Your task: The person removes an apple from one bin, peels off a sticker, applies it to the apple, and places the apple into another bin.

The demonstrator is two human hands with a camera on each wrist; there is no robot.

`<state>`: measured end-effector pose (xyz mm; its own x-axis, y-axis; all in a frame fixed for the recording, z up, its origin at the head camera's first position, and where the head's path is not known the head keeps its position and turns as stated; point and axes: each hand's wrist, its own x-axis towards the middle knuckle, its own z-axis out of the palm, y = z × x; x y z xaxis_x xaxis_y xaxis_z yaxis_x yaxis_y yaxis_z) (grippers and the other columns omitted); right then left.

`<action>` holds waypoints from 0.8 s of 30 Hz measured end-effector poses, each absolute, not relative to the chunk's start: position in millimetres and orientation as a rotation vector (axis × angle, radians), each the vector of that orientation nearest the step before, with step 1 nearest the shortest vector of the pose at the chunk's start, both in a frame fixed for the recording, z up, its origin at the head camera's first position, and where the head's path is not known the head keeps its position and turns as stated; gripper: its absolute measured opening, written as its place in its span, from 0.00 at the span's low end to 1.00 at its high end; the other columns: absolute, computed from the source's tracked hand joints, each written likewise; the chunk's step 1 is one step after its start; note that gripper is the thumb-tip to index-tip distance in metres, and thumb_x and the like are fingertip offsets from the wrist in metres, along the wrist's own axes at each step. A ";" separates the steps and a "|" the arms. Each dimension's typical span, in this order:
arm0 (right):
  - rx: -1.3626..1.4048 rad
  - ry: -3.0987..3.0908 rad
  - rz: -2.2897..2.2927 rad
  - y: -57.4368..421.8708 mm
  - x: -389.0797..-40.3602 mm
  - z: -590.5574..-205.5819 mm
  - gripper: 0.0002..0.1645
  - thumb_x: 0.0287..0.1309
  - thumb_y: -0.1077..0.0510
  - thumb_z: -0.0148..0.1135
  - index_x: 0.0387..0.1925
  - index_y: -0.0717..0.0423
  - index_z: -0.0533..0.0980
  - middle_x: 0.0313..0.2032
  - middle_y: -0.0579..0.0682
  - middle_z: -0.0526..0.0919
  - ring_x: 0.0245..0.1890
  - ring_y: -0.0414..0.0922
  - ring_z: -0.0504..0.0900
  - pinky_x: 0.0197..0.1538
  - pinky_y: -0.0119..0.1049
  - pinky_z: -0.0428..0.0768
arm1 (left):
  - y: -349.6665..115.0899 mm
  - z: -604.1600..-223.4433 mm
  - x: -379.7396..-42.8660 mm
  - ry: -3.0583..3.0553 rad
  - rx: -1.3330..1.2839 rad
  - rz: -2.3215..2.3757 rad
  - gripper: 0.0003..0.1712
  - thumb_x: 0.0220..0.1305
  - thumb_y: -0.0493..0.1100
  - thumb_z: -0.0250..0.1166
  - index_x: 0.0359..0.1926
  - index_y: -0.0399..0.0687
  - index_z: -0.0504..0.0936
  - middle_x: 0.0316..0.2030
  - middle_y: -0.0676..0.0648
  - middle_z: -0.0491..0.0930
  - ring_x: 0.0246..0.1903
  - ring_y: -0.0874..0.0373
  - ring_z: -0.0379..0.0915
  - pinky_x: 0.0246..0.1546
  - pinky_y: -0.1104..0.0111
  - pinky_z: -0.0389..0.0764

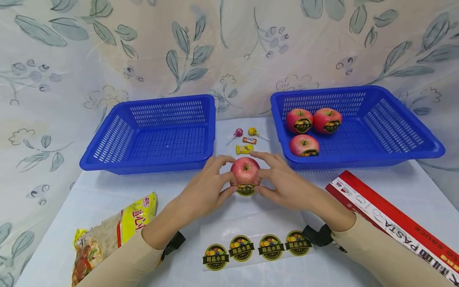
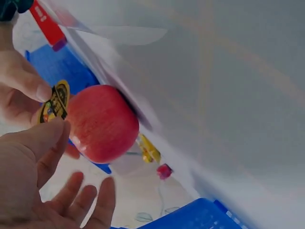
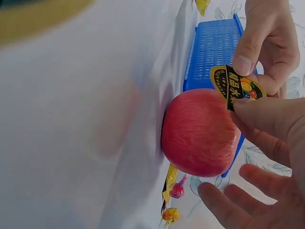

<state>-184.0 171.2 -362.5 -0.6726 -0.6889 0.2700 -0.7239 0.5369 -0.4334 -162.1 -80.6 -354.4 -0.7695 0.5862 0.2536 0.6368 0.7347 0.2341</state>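
A red apple sits on the white tabletop between the two hands. At its near side is a black-and-gold oval sticker with fruit pictures. My left hand pinches one end of this sticker between thumb and forefinger, its other fingers spread in the left wrist view. The opposite end is pinched by my right hand. Both wrist views show the sticker partly covered by the thumbs; whether it sticks to the apple I cannot tell. Nearer the body lies a clear backing sheet with several matching stickers.
Behind on the right, a blue basket holds three stickered apples. Another blue basket stands at left. Lollipops and wrapped candies lie between them. A yellow food bag is at left, a red pasta box at right.
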 end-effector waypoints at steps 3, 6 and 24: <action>1.256 -2.706 0.812 169.2 -188.3 -362.3 0.04 0.60 0.59 0.72 0.31 0.47 0.83 0.70 0.60 0.70 0.68 0.57 0.72 0.64 0.57 0.75 | -79.6 -353.5 -166.4 -2.785 -0.987 -0.410 0.04 0.67 0.45 0.72 0.33 0.57 0.85 0.70 0.44 0.71 0.67 0.48 0.67 0.58 0.58 0.80; 1.292 -2.699 0.818 168.0 -192.3 -363.4 0.05 0.59 0.61 0.71 0.31 0.48 0.83 0.68 0.60 0.73 0.67 0.56 0.75 0.61 0.55 0.78 | -78.5 -353.3 -169.4 -2.826 -0.990 -0.382 0.05 0.67 0.45 0.71 0.33 0.56 0.84 0.70 0.45 0.73 0.66 0.50 0.70 0.57 0.57 0.82; 1.243 -2.717 0.919 168.4 -206.4 -366.8 0.09 0.55 0.62 0.72 0.27 0.44 0.80 0.65 0.53 0.79 0.61 0.51 0.82 0.50 0.41 0.80 | -73.2 -360.0 -180.2 -2.818 -1.023 -0.475 0.06 0.67 0.42 0.71 0.32 0.49 0.85 0.59 0.44 0.81 0.53 0.52 0.82 0.48 0.64 0.83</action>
